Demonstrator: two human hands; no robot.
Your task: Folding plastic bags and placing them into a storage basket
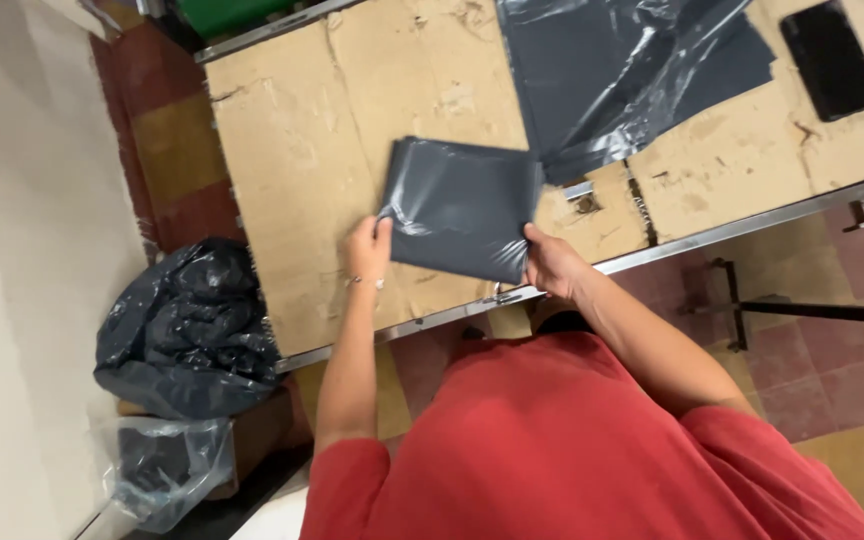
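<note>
Left hand (367, 250) and right hand (549, 262) each pinched a side of the folded grey plastic bag (460, 207). Bag lay near the tabletop (292, 170) front edge.

Single head-worn view, steeply down and close over the cardboard-topped table (292, 150) and floor (812, 370).

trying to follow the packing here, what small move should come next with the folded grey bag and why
Probably press the folded grey bag flat on the cardboard table top: both the left hand and right hand pinch its near corners, and its surface looks puffed and wrinkled.
</note>
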